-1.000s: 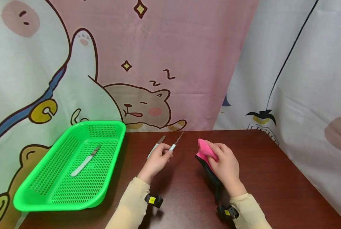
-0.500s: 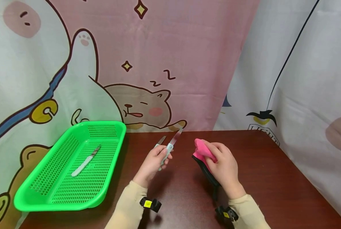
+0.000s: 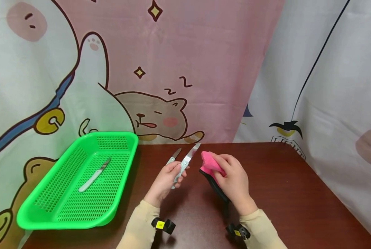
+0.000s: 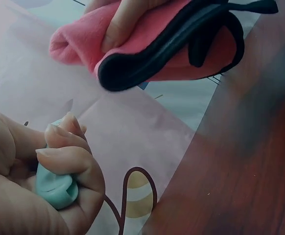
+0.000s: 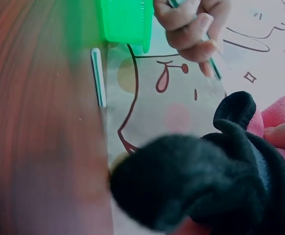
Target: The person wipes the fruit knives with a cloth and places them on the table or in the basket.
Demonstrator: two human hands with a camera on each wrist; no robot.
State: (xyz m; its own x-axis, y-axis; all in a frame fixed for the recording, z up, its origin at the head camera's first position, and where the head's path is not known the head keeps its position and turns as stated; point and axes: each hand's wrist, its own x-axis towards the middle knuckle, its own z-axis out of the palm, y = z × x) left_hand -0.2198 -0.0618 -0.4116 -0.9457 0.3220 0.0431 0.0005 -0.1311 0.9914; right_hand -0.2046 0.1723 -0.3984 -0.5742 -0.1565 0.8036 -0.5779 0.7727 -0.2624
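My left hand (image 3: pixel 164 180) grips a knife (image 3: pixel 189 155) by its pale mint handle, the blade pointing up and away. In the left wrist view, the handle's butt (image 4: pixel 57 188) pokes out between the curled fingers. A reddish tint shows on part of the blade. Just to the right, my right hand (image 3: pixel 234 180) pinches a folded pink cloth (image 3: pixel 209 162) with black edging, which hangs down below the fingers. A small gap separates cloth and blade in the head view. Behind my left hand a second knife (image 3: pixel 175 155) lies on the table, partly hidden.
A green plastic basket (image 3: pixel 120 193) stands at the left of the brown table (image 3: pixel 291 193), and a knife (image 3: pixel 93 177) with a white handle lies in it. A printed curtain (image 3: pixel 216 69) hangs along the table's back edge.
My left hand has turned the knife, so the flat of the blade now shows instead of its thin edge. My right hand has moved left with the cloth, nearer the blade.
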